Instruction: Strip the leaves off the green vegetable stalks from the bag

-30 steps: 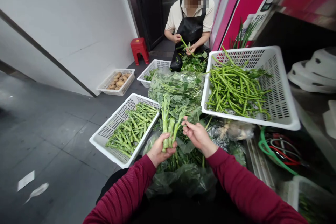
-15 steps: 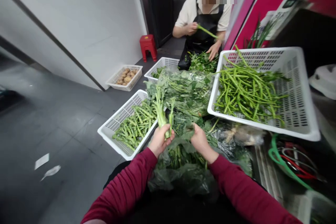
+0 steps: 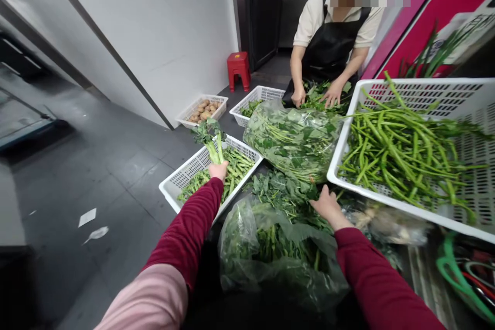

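Note:
My left hand (image 3: 218, 170) is closed round several green stalks (image 3: 215, 149) with leafy tops, over a white basket (image 3: 170, 189) of cut green stems. My right hand (image 3: 327, 205) is above a pile of loose leaves (image 3: 280, 191); its fingers are bent together and touch the leaves, and what they hold, if anything, is too small to make out. An open clear plastic bag (image 3: 247, 273) of leafy greens lies at my lap, between my forearms. Beyond the pile sits a plastic bag of greens (image 3: 294, 139).
A large white basket (image 3: 348, 134) of long green stems stands at the right. Across from me a person in a black apron (image 3: 328, 51) handles greens. Behind are a potato basket (image 3: 203, 111), a smaller basket (image 3: 240, 117) and a red stool (image 3: 238, 71). A green-rimmed container (image 3: 450, 263) is at lower right.
My left hand has carried the stalks left and forward over the basket of cut stems. My right hand has moved to the leaf pile. The other person's hands have lowered, and the view has shifted.

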A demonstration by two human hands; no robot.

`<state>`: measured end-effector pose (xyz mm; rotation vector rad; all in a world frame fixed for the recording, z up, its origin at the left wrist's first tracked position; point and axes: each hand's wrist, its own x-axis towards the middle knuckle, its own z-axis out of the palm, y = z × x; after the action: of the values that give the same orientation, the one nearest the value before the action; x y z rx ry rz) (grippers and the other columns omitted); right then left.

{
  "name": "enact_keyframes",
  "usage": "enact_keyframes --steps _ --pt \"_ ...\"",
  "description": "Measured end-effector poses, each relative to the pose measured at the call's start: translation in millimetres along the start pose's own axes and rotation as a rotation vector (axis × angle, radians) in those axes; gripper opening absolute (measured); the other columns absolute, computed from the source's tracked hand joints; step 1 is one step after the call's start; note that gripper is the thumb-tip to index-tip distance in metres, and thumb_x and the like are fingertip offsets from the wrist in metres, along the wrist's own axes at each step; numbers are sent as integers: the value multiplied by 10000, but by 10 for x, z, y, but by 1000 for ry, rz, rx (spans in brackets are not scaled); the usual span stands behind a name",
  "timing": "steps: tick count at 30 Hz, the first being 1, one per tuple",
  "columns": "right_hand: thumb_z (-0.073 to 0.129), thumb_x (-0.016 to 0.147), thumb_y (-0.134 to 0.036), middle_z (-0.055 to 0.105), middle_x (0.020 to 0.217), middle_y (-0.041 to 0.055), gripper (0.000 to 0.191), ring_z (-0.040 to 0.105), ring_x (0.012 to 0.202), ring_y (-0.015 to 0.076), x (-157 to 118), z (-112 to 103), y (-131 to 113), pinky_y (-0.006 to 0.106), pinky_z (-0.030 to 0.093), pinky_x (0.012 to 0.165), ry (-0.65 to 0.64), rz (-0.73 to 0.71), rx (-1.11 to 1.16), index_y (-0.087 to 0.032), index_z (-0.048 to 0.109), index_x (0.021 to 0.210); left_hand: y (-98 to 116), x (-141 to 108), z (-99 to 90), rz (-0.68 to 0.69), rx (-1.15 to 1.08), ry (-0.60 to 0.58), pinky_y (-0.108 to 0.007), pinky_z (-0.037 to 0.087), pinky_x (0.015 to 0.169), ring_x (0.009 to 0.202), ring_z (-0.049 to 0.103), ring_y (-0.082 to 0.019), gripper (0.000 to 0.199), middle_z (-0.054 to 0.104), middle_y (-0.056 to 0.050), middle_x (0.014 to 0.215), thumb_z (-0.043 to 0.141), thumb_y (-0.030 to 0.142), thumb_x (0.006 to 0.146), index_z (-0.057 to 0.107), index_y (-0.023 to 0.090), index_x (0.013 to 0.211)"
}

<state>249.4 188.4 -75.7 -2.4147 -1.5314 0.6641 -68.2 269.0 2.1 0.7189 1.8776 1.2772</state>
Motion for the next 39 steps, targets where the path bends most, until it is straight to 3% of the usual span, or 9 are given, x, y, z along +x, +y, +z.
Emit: enact_keyframes --steps 3,9,14,21,26,30,33,35,39 --pt "568 695 -295 537 1061 182 508 521 988 291 -134 -101 -147 380 405 791 -60 -73 252 -112 472 1158 -170 -334 19 6 26 -47 -223 383 487 528 532 -126 226 544 -6 554 675 140 552 553 114 740" --pt "623 664 -422 587 912 38 405 582 657 128 -754 -294 -696 221 447 494 -412 -62 1288 -201 509 983 -489 -1393 29 221 166 -385 -231 389 578 603 525 -136 376 578 -10 648 760 211 441 542 150 742" --pt "669 625 -344 463 454 -60 285 410 370 53 -1003 -435 -656 151 308 341 -343 -56 1590 -170 443 625 -591 -1989 -94 195 255 -577 -230 385 556 601 505 -123 408 558 5 671 752 285 473 512 148 774" --pt "634 568 -199 495 487 -57 224 474 414 73 -1058 -425 -566 169 372 376 26 139 1842 -173 424 641 -539 -2190 -54 -267 -261 -946 -251 455 517 531 537 -94 410 567 0 718 713 336 572 441 155 820" --pt "590 604 -216 484 515 -66 214 444 405 70 -944 -308 -581 185 352 386 249 121 1698 -194 382 644 -512 -2124 60 -293 -306 -851 -155 306 340 446 487 -66 407 576 -3 683 699 362 588 426 158 811" --pt "569 666 -256 540 574 15 95 526 548 137 -1119 -134 -664 279 456 567 207 -320 1138 -180 513 658 -483 -1885 193 -295 -335 -708 -151 232 321 396 447 -49 406 556 15 609 716 355 552 437 156 769" --pt "603 627 -249 603 805 73 132 568 766 191 -1219 -45 -713 332 460 731 77 -531 1015 -181 570 736 -434 -1673 265 -265 -352 -581 -161 266 348 390 432 -40 400 508 46 540 748 296 499 430 157 699" --pt "557 673 -272 604 858 91 171 576 742 191 -1102 -52 -662 333 472 697 63 -438 992 -167 575 807 -388 -1585 265 -235 -376 -602 -161 243 336 393 435 -43 385 533 30 584 729 307 536 426 161 722" --pt "621 651 -316 603 778 129 404 563 575 197 -571 -202 -379 313 457 512 -126 72 727 -89 521 971 -277 -1582 142 -199 -445 -797 -149 224 327 427 460 -54 361 572 -17 701 673 333 632 418 160 821"
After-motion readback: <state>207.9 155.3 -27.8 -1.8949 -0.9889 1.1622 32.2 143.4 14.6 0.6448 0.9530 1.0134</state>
